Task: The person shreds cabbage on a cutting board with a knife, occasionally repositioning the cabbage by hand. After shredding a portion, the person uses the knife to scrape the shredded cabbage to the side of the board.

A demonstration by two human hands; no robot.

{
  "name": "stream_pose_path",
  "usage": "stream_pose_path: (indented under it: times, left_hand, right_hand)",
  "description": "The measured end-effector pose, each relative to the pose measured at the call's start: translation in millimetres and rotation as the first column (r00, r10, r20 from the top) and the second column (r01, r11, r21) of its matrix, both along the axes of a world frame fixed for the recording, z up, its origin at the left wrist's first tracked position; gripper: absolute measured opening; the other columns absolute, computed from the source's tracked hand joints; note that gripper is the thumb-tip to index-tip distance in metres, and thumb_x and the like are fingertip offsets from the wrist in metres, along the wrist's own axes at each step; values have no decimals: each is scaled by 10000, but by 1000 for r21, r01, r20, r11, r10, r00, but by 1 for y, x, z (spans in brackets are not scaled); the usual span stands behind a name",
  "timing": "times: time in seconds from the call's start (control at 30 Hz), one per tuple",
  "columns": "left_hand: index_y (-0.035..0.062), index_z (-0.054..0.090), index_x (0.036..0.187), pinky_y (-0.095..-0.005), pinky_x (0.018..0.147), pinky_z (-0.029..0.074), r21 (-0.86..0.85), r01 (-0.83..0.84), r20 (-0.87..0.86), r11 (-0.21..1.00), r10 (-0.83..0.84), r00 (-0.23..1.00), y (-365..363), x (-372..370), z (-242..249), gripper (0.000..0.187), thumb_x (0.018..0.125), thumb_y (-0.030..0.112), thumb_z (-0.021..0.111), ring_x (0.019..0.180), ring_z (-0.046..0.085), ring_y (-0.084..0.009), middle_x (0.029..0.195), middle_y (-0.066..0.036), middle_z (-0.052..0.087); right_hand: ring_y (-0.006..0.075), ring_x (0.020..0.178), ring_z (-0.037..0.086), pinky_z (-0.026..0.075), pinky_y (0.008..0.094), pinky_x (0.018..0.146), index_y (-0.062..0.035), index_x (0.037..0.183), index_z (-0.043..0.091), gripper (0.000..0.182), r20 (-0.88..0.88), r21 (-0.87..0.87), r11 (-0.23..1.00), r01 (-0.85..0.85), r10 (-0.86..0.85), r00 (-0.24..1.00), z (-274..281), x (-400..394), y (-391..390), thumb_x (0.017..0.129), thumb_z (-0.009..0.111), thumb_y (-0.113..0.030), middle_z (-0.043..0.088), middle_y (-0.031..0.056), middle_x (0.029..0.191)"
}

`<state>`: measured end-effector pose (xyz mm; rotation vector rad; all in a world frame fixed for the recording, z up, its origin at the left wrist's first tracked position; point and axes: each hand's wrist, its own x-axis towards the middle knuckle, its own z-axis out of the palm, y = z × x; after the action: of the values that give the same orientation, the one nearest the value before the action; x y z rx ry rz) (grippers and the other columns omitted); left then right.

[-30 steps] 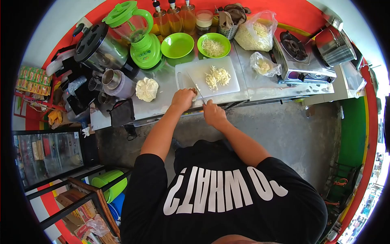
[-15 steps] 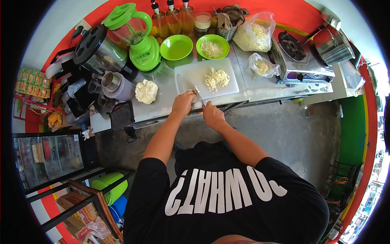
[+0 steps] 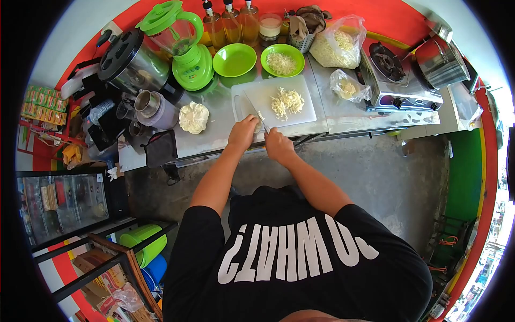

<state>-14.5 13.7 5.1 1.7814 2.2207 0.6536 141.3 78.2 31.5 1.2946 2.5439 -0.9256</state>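
Observation:
My right hand [image 3: 279, 145] is closed around the handle of a knife [image 3: 254, 109], whose blade slants up and left across the white cutting board [image 3: 241, 97]. Beside the blade, at the board's front edge, my left hand [image 3: 243, 132] is curled over a piece of cabbage, mostly hidden under the fingers. A few pale shreds lie by the blade. To the right on the board is a loose pile of shredded cabbage [image 3: 287, 103]. A pale cabbage head [image 3: 193, 118] sits on the metal counter, left of the board.
Behind the board stand a green bowl [image 3: 234, 60], another green bowl [image 3: 302, 60] with shreds, and a green blender [image 3: 192, 67]. Farther right are a large bag of shreds [image 3: 335, 51], a small bag [image 3: 347, 86] and a gas stove [image 3: 399, 88]. A metal cup [image 3: 147, 104] stands left.
The knife and my right hand have shifted slightly up and left. My left hand has moved a little, staying by the blade. The shredded pile looks about the same.

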Motion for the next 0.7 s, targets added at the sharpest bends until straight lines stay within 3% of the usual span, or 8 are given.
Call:
stream_pose_path:
  times: [0.23,0.3,0.53,0.7]
  left_hand:
    - [66,667,1074,-455,809,554,29,-38,133,999,34,990,-5,-2,6,288,800,-19,693,957,667,-372,1111,-96,648]
    - [66,666,1068,-455,810,552,42,-42,140,998,36,989,-4,-2,3,280,802,-16,696,956,666,-374,1112,-97,648]
    - [53,654,1039,-454,824,549,-7,-39,134,999,39,990,-3,-8,4,276,781,0,737,965,663,-378,1115,-97,652]
    - [54,655,1045,-460,823,547,30,-64,146,997,59,987,-3,-6,3,290,773,1,743,959,662,-380,1105,-102,649]
  right_hand:
    - [483,1017,673,525,555,894,49,1100,534,420,18,7,1000,-3,2,1000,9,9,-11,1052,467,-363,683,320,1065]
    - [493,1038,661,511,563,917,48,1110,522,421,56,-93,992,86,-81,995,6,11,-14,1051,470,-365,679,324,1073]
    - [478,1028,676,533,536,899,32,1120,498,371,19,12,1000,-5,5,1000,8,-8,1,1054,468,-332,694,298,1063]
    - [486,1047,663,516,545,924,37,1147,425,321,41,-92,995,26,-22,999,5,1,-20,1050,467,-267,677,331,1077]
